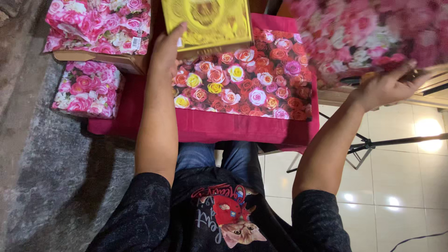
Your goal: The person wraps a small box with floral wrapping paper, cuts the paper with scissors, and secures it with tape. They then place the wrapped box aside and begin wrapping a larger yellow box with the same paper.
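Two arms outstretched | left hand (pixel 166 49) grip holds gold box (pixel 206 22) | right hand (pixel 387 84) grip clasps floral parcel (pixel 368 35)

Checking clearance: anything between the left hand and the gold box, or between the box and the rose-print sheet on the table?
Nothing visible. The left hand already touches the gold box at its left edge. The box sits at the far edge of the rose-print sheet, whose near part lies bare. The right hand holds separate pink floral paper off to the right.
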